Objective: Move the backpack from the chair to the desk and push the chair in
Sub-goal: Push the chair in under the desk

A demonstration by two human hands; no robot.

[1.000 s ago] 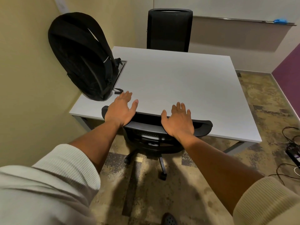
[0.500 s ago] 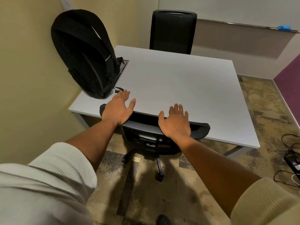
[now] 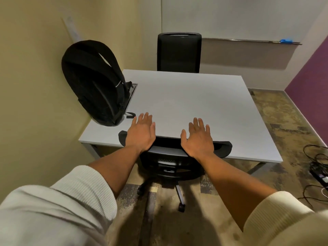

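Black fabric, soft and slumping, makes up the backpack [image 3: 95, 84], which stands on end at the left of the frame on the table [image 3: 186, 103], leaning into the yellow wall [image 3: 35, 86]. It looks light to middling and would sag if lifted; its straps on the near face seem the natural place to take it.

Lower centre, the chair [image 3: 170, 157] is tucked in with its backrest top against the near table edge. On castors, it should roll easily over the patterned carpet [image 3: 284, 121], and the stiff backrest rim is the place to push. The left hand [image 3: 141, 134] and right hand [image 3: 197, 138] both lie flat, fingers spread, palms on that rim, gripping nothing.

Smooth and pale grey, the tabletop is otherwise bare. A second chair [image 3: 179, 52] sits at the far side under a whiteboard ledge [image 3: 248, 40]; cables [image 3: 317, 167] trail at the right edge, beside a purple wall [image 3: 312, 71].
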